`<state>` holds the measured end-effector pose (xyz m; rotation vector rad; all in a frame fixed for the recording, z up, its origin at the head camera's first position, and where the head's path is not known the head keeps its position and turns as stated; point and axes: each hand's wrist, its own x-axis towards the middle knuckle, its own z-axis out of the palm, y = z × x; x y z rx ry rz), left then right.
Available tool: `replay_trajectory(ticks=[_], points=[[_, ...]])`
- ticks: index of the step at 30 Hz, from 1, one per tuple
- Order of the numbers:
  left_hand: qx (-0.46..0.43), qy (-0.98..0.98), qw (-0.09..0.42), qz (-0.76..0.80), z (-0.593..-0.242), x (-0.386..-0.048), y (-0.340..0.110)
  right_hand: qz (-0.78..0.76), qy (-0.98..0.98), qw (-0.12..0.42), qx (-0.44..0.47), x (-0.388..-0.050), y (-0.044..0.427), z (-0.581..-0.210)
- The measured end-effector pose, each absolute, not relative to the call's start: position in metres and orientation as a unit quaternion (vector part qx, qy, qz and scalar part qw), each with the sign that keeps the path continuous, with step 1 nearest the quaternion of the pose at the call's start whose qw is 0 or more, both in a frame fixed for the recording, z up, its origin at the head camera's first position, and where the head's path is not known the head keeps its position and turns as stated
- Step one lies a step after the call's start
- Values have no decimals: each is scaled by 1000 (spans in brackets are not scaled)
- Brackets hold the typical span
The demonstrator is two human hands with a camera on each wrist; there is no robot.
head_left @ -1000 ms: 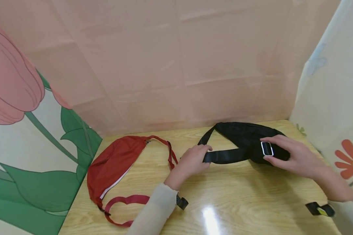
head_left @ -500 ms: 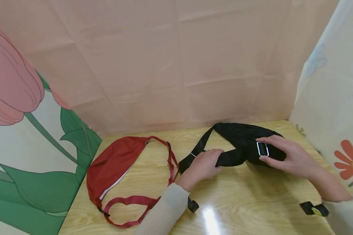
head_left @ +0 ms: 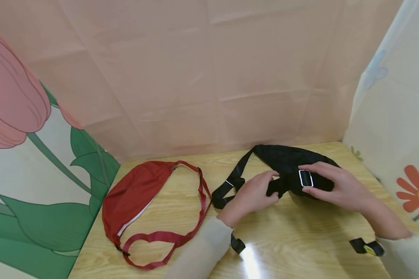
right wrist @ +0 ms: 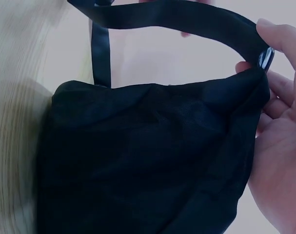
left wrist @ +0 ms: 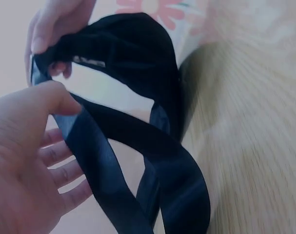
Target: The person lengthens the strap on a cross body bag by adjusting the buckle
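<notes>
A black waist bag lies toward the table's back right. Near its right end, my right hand holds a silver-framed strap slider between thumb and fingers. In the right wrist view, the bag's dark cloth hangs below that grip. My left hand pinches the bag's black strap close to the slider. The left wrist view has the thumb in front of the strap and the fingers spread behind it. A loop of strap with another slider trails left of this hand.
A red waist bag with a white zip lies at the left, its red strap looped toward my left forearm. The wooden table meets a pink backdrop behind and printed flower panels at the sides.
My left hand has slid right along the black strap toward the slider, leaving a strap loop behind it. The right hand, still holding the slider, has shifted slightly left.
</notes>
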<state>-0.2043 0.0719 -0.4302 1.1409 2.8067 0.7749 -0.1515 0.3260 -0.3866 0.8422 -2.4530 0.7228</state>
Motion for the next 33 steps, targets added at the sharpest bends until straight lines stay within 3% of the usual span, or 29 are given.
replay_trajectory(ticks=[15,23,33], points=[[365,874,-15,319,-424,-197,76,269,-889,213,305,-152,315,-388],[370,845,20,385,-419,-203,64,263,-897,212,287,-155,313,-390],[392,810,-2,436,-420,-206,55,269,-896,213,282,-157,309,-391]])
